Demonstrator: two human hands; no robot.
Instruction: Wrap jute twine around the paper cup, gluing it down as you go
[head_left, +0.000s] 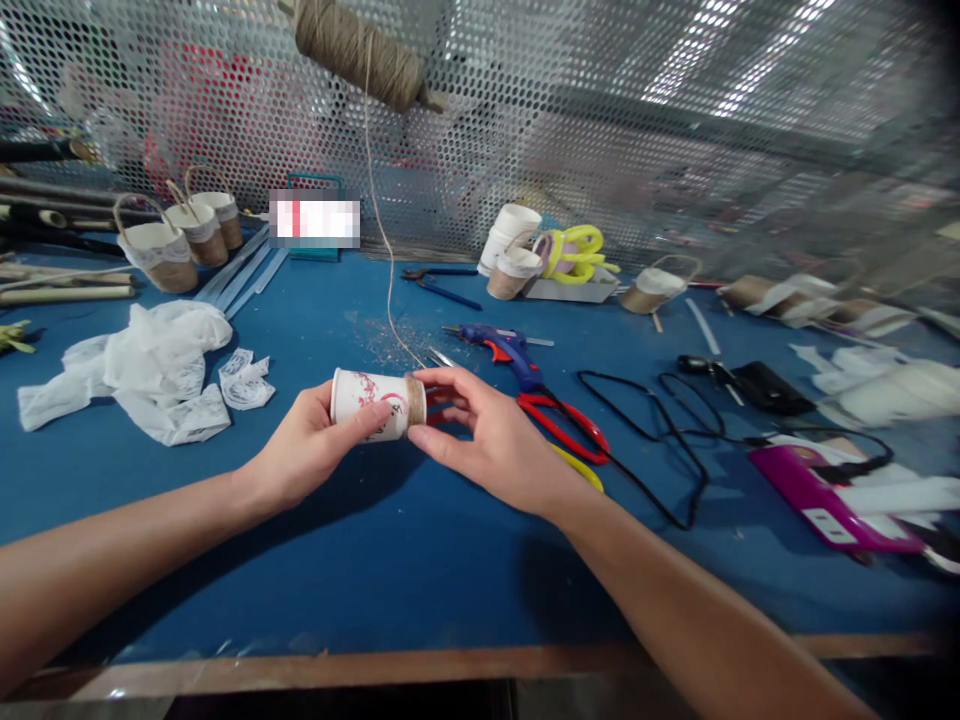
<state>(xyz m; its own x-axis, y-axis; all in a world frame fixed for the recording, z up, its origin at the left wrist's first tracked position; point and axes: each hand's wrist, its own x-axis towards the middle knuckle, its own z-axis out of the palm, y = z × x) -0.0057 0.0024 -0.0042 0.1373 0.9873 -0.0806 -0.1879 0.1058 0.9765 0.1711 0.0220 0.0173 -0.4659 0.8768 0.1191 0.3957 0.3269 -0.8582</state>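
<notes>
A white paper cup (352,392) with a reddish printed pattern lies on its side in the air above the blue table. My left hand (311,440) is closed around its open-rim end, thumb along the printed side. Brown twine (415,402) is wound in a band around the cup's other end. My right hand (480,425) grips that end, index finger on top and thumb below, touching the twine band. From a twine spool (360,50) hanging above, a single strand (381,225) runs down to the cup near my right fingertips.
A blue glue gun (502,350) and red-handled scissors (566,428) lie right of my hands, with a black cord (675,470). White lace (161,370) is heaped left. Pliers (442,285), small twine-covered baskets (161,255) and a purple device (817,500) are also on the table.
</notes>
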